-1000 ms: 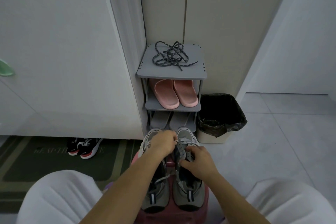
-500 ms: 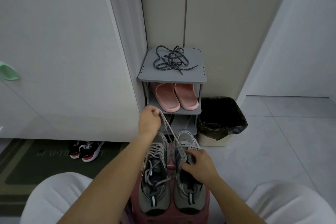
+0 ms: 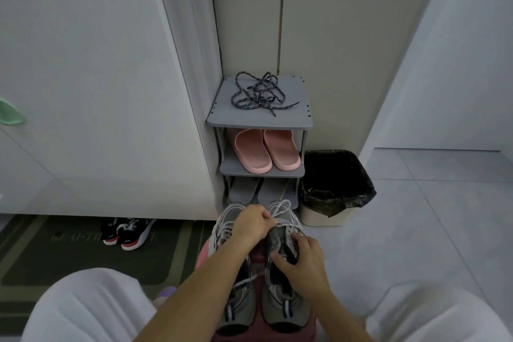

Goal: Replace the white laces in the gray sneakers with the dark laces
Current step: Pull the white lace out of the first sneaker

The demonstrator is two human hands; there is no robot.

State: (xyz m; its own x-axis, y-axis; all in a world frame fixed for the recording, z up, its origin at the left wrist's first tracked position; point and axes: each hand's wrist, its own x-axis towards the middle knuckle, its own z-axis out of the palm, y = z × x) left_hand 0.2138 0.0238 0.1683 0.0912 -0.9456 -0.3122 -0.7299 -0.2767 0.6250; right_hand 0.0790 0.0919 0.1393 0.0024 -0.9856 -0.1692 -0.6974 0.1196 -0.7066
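Curled fingers of the left hand [image 3: 254, 226] pinch the white lace [image 3: 281, 208] just above the toe end of the right sneaker [image 3: 286, 311], and a loop of that lace stands up past the knuckles. The right hand [image 3: 304, 265] grips the same sneaker at its throat, fingers bent over the tongue and the thumb against the inner side. Both gray sneakers sit side by side, toes pointing away from the person, on a pink stool [image 3: 205, 255] between the knees. The left sneaker [image 3: 236, 307] has a white lace in its eyelets, loosely threaded, with one end trailing across its opening; the left forearm passes over it. How many eyelets of the right sneaker have lace through them cannot be told, since both hands cover them. The dark laces [image 3: 259, 94] lie in a loose tangle on the top shelf of a small gray rack [image 3: 222, 119] that stands in the corner just beyond the sneakers, well apart from either hand. Pink slippers [image 3: 266, 151] fill the rack's middle shelf and gray slippers [image 3: 245, 189] the lowest one. A bin [image 3: 319, 215] lined with a black bag stands just to the right of the rack. To the left, a black-and-red pair of shoes [image 3: 126, 232] sits at the cabinet's foot on a dark mat [image 3: 41, 253].
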